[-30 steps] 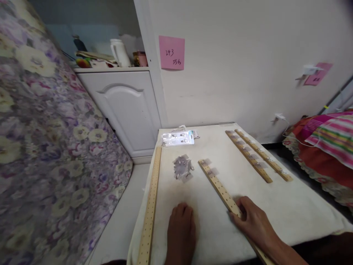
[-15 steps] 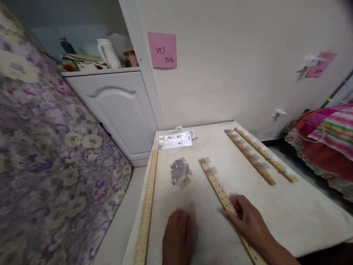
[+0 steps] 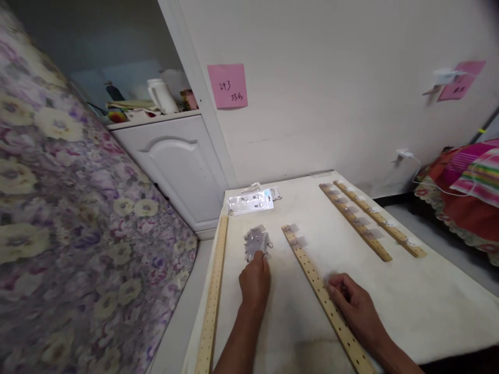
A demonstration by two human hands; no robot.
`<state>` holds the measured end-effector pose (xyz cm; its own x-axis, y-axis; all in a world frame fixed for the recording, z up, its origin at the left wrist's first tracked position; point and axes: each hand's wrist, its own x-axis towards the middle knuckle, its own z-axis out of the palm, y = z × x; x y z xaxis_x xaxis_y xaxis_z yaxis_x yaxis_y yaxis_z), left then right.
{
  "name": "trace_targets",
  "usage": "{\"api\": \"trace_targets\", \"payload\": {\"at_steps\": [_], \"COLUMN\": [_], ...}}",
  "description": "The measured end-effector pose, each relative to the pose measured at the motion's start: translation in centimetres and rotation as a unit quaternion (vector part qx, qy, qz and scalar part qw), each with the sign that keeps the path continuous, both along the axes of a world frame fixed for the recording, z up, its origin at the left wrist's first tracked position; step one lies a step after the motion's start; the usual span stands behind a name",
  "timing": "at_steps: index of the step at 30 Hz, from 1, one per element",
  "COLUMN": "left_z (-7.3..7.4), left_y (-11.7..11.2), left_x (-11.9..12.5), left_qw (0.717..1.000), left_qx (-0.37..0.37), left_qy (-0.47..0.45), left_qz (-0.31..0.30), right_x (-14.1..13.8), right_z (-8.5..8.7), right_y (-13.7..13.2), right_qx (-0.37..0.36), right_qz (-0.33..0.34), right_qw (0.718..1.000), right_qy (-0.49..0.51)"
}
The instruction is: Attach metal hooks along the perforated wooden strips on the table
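Note:
My left hand reaches to the near edge of a pile of small clear adhesive hooks. Its fingers are closed at the pile, and whatever lies between them is hidden. My right hand rests at the right side of a perforated wooden strip, its fingers curled together. I cannot make out anything inside them. Two clear pieces with small metal parts sit at the far end of that strip.
Another perforated wooden strip lies along the table's left edge. Two strips bearing several clear pieces, a left one and a right one, lie at the right. Clear packaging is at the back of the cloth-covered table.
My left hand has moved forward from the near part of the table to the hook pile. My right hand has loosened from the middle strip and sits beside it.

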<state>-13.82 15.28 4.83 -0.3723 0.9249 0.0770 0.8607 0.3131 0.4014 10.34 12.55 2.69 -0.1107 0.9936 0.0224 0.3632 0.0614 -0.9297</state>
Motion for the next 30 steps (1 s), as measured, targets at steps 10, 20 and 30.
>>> {"api": "trace_targets", "payload": {"at_steps": [10,20,30], "left_z": [2.2,2.5,2.8], "left_y": [-1.7,-5.0,-6.2], "left_x": [1.1,5.8,9.3], "left_qw": [0.989,0.912,0.895], "left_qx": [0.098,0.095,0.1], "left_qy": [-0.113,-0.396,-0.421], "left_qz": [0.013,-0.044,-0.104], "right_x": [0.3,-0.1,-1.5], "right_z": [0.8,2.7,4.3], "right_y": [0.0,-1.0,0.0], "right_qx": [0.01,-0.018,-0.079], "right_qz": [0.015,0.064,0.148], "right_qw": [0.999,0.985,0.954], "right_qy": [0.036,0.157,0.25]}}
